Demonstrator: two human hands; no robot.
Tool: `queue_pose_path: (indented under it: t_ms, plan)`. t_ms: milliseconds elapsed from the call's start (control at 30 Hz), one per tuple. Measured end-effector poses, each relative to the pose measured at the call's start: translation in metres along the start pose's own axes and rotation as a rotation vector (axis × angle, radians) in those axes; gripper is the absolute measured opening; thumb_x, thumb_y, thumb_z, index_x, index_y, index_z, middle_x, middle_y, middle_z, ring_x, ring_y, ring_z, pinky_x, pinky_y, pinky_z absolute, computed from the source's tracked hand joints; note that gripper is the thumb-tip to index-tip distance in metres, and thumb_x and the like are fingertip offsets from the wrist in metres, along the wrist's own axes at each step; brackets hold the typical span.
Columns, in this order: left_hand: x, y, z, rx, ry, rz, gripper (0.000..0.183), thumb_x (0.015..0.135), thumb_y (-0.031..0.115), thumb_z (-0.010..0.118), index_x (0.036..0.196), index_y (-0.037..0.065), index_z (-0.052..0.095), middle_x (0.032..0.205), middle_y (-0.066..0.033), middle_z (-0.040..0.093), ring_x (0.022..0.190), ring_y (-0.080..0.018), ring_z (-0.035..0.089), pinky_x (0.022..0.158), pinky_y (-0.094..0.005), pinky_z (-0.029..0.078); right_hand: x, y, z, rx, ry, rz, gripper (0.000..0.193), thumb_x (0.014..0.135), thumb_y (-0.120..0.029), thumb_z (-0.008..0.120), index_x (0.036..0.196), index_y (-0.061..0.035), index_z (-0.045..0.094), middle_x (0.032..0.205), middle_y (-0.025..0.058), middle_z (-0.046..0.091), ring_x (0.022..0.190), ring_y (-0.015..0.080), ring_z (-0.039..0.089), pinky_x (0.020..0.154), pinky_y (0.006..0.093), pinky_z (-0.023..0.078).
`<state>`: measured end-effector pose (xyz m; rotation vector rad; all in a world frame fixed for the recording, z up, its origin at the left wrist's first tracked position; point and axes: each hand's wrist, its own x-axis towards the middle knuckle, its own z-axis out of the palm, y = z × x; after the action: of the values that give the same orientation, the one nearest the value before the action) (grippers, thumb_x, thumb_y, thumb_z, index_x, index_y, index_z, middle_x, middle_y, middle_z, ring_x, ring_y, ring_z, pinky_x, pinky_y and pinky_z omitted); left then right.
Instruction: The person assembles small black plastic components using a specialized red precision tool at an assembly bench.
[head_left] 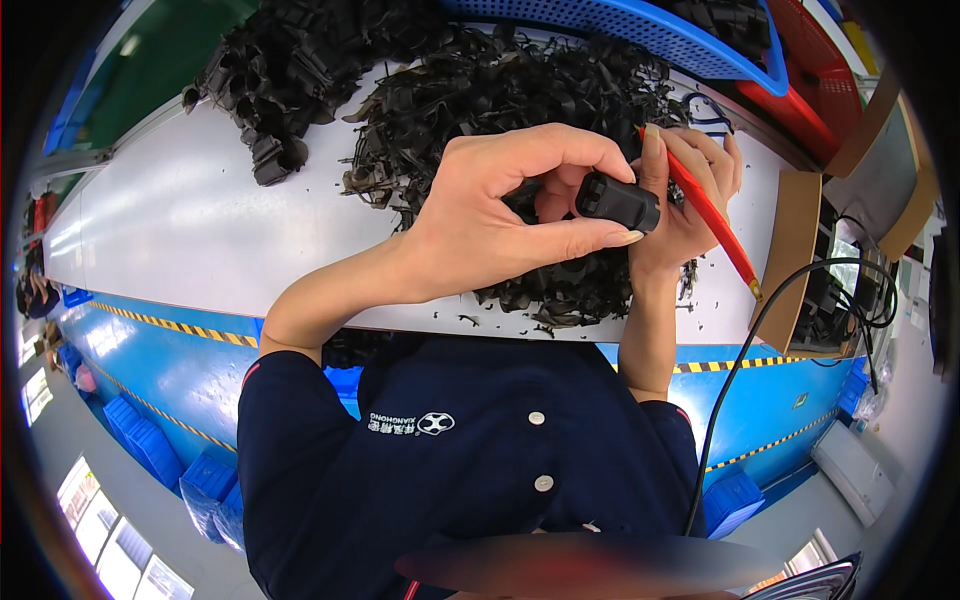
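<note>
Part [617, 203], black and short, is held above the table [200, 220], in front of the scraps [480, 90]. Left hand [480, 205] grips it narrowly, thumb on the near side, forefinger on the far side. Right hand [668, 235], at the part's right end, is closed around a red tool [712, 205], which slants with its pointed tip toward the near right; contact between this hand and the part cannot be determined. Dark scraps lie loosely heaped beneath and beyond both hands. Black mouldings [290, 60] are piled at far left, beside the scraps. Blue basket [600, 22] sits behind; carton [788, 260] stands at right.
</note>
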<state>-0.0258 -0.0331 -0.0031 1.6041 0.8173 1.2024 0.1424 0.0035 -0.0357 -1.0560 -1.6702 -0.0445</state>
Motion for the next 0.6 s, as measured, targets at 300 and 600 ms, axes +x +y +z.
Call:
queue_pose_path:
  t_ms: [300,600]
  plan:
    - [0.0016,-0.0007,0.0013,0.019,-0.013,0.004,0.035,0.067,-0.001,0.073,0.099,-0.001,0.060,0.087,-0.0034,0.059,0.064,-0.0039,0.049,0.052,-0.0158,0.041,-0.0009,0.0008,-0.0009,-0.004,-0.013,0.008,0.006,0.072,-0.009,0.069,0.078,-0.0081,0.067,0.069,-0.0002,0.060,0.075,0.0143,0.055,0.094,0.0390,0.030]
    - [0.0020,-0.0007,0.0014,0.034,-0.021,0.006,0.034,0.067,0.000,0.073,0.099,-0.001,0.060,0.090,-0.0041,0.060,0.063,-0.0047,0.049,0.052,-0.0162,0.041,-0.0007,0.0019,-0.0002,-0.002,-0.013,0.000,0.006,0.072,-0.010,0.069,0.078,-0.0078,0.067,0.068,-0.0005,0.060,0.075,0.0141,0.055,0.094,0.0397,0.030]
